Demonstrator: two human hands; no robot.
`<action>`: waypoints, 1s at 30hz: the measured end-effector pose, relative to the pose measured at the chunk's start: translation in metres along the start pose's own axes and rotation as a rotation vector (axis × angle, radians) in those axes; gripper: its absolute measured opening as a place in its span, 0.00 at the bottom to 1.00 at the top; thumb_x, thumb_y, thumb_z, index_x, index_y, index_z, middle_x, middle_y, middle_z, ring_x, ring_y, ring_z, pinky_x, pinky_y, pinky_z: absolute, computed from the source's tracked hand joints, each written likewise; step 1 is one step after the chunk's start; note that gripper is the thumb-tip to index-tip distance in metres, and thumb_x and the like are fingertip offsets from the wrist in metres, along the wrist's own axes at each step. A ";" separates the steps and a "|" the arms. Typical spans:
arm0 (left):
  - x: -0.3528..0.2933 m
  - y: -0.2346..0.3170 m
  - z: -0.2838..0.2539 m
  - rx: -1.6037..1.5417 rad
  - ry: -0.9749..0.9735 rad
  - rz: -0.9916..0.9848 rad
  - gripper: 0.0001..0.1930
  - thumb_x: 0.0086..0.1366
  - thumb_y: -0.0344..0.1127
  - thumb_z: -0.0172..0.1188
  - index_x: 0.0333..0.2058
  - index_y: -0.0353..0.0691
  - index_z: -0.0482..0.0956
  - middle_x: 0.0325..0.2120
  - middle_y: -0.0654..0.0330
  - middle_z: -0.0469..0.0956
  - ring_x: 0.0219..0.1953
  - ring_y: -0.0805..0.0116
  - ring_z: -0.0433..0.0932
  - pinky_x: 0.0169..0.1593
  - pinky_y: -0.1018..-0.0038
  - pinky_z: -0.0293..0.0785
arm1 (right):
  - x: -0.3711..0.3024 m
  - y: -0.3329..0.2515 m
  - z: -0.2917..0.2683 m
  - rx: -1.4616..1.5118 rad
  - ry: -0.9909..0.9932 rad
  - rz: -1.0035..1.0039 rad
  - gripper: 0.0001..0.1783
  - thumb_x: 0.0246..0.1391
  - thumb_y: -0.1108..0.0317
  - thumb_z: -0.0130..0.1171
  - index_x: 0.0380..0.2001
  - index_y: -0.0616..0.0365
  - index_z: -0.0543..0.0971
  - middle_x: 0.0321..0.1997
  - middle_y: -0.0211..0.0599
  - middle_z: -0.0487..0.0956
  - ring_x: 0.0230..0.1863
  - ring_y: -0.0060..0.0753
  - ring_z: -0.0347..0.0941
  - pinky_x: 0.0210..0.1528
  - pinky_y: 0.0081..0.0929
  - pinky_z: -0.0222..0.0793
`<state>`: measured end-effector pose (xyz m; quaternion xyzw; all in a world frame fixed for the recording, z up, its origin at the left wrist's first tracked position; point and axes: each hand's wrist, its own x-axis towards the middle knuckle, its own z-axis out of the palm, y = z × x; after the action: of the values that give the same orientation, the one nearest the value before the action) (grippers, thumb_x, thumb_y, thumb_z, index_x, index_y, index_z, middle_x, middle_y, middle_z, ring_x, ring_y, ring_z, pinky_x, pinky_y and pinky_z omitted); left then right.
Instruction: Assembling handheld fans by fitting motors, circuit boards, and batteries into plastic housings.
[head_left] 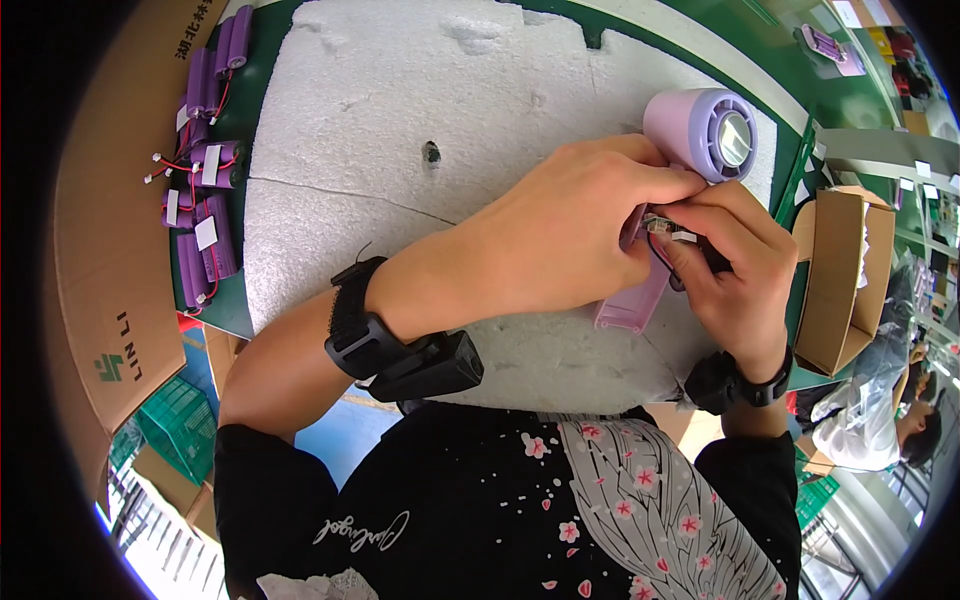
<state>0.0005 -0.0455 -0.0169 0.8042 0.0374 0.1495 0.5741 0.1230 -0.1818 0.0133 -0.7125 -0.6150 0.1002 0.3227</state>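
White foam (345, 110) underlies left hand (595, 210) and lilac fan (677, 125).

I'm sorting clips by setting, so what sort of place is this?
Probably a small-electronics assembly workshop: wired purple cells, a white foam slab and a lilac fan-like unit point to it.

This looks like a factory assembly workshop. A green bench (265, 50) carries a foam board (350, 110), where a lilac device (672, 125) is being handled, and wired batteries (212, 165) lie clustered at left. Cartons (110, 230) stand at left and right, with a green crate (180, 425) near left. Another person (865, 440) is at right; purple parts (823, 43) lie on a green surface far right.
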 end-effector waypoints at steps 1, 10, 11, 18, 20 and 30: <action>0.000 0.000 0.000 0.018 0.019 0.018 0.27 0.44 0.20 0.56 0.48 0.37 0.75 0.39 0.54 0.75 0.30 0.65 0.75 0.34 0.75 0.74 | -0.001 0.000 0.000 0.000 0.000 -0.001 0.12 0.36 0.81 0.67 0.29 0.65 0.79 0.30 0.37 0.76 0.27 0.30 0.73 0.27 0.22 0.68; 0.001 0.003 0.002 -0.016 0.053 0.010 0.27 0.45 0.23 0.63 0.49 0.38 0.75 0.38 0.54 0.75 0.32 0.64 0.77 0.35 0.75 0.76 | -0.001 0.005 -0.002 -0.137 0.067 -0.138 0.14 0.32 0.79 0.67 0.29 0.61 0.81 0.30 0.36 0.77 0.26 0.34 0.76 0.25 0.24 0.71; 0.000 0.005 0.002 0.003 0.067 0.006 0.28 0.45 0.24 0.65 0.49 0.38 0.75 0.38 0.54 0.75 0.32 0.64 0.77 0.36 0.74 0.76 | -0.001 0.004 -0.003 -0.136 0.063 -0.134 0.14 0.31 0.78 0.67 0.29 0.61 0.81 0.30 0.36 0.77 0.26 0.35 0.76 0.25 0.25 0.71; -0.004 0.022 0.001 0.056 0.126 -0.028 0.31 0.40 0.27 0.72 0.49 0.40 0.76 0.39 0.56 0.75 0.33 0.66 0.77 0.36 0.74 0.77 | -0.002 0.006 -0.008 -0.076 0.133 -0.185 0.16 0.29 0.78 0.66 0.30 0.63 0.80 0.29 0.39 0.78 0.27 0.37 0.76 0.24 0.25 0.71; -0.004 0.022 0.003 0.061 0.168 0.042 0.31 0.40 0.25 0.72 0.48 0.40 0.77 0.40 0.55 0.75 0.33 0.66 0.77 0.36 0.74 0.77 | -0.001 0.006 -0.010 -0.061 0.169 -0.219 0.17 0.28 0.79 0.66 0.29 0.63 0.80 0.29 0.39 0.78 0.27 0.37 0.76 0.23 0.26 0.71; -0.004 0.021 0.002 0.011 0.213 0.201 0.29 0.39 0.23 0.72 0.46 0.34 0.78 0.43 0.49 0.73 0.37 0.63 0.79 0.38 0.74 0.79 | -0.003 0.009 -0.012 -0.066 0.233 -0.336 0.17 0.25 0.80 0.65 0.27 0.62 0.80 0.30 0.39 0.79 0.28 0.38 0.76 0.25 0.25 0.72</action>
<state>-0.0048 -0.0555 0.0010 0.7866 0.0180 0.2904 0.5446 0.1359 -0.1892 0.0169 -0.6169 -0.6865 -0.0581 0.3805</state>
